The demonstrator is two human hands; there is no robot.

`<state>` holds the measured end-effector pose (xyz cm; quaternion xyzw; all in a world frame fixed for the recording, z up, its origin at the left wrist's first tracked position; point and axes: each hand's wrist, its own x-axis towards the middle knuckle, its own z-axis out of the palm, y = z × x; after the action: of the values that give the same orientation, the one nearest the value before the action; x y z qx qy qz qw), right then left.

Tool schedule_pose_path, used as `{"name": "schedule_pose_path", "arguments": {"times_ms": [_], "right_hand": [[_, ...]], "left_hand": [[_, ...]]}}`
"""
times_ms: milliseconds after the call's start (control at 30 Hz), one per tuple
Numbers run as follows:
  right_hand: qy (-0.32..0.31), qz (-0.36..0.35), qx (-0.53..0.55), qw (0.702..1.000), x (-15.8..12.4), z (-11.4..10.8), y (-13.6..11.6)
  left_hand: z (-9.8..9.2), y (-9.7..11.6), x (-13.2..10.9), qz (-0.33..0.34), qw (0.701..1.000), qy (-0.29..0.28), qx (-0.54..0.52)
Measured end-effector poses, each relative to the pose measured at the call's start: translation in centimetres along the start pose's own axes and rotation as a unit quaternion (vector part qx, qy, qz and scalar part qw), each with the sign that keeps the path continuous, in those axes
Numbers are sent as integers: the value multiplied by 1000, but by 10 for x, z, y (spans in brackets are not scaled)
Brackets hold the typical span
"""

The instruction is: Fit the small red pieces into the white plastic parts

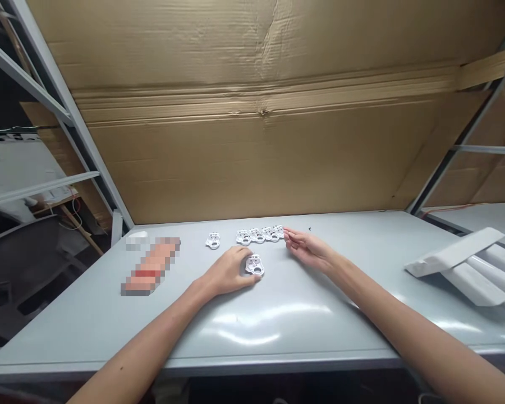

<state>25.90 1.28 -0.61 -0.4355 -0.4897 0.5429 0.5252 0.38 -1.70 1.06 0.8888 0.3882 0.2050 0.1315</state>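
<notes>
My left hand (228, 272) rests on the grey table (303, 314) with its fingers curled round a small white plastic part (255, 265) that lies on the surface. My right hand (308, 248) lies further back, fingers together and reaching toward the right end of a row of several similar white parts (260, 235). Its fingertips touch or nearly touch the last part of the row. One more white part (212, 241) lies alone to the left of the row.
A large brown cardboard sheet (252, 123) stands behind the table. White elongated plastic pieces (463, 264) lie at the right edge. A blurred patch (150, 266) covers something at the left. Metal shelving frames (46, 95) stand at both sides.
</notes>
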Motion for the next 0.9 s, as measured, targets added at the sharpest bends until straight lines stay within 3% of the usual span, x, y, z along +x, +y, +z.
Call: {"name": "schedule_pose_path", "arguments": {"times_ms": [167, 367, 667, 800, 900], "right_hand": [[-1, 83, 103, 991, 1, 2, 2], [7, 114, 143, 983, -1, 1, -5], [53, 147, 187, 970, -6, 3, -24], [74, 114, 125, 983, -5, -6, -27], [70, 44, -44, 996, -3, -15, -26]], "left_hand": [[0, -3, -1, -13, 1000, -3, -17], [6, -4, 0, -36, 999, -6, -7], [4, -4, 0, -3, 1000, 5, 13], [-8, -15, 0, -16, 998, 29, 46], [-17, -31, 2, -35, 994, 81, 64]]}}
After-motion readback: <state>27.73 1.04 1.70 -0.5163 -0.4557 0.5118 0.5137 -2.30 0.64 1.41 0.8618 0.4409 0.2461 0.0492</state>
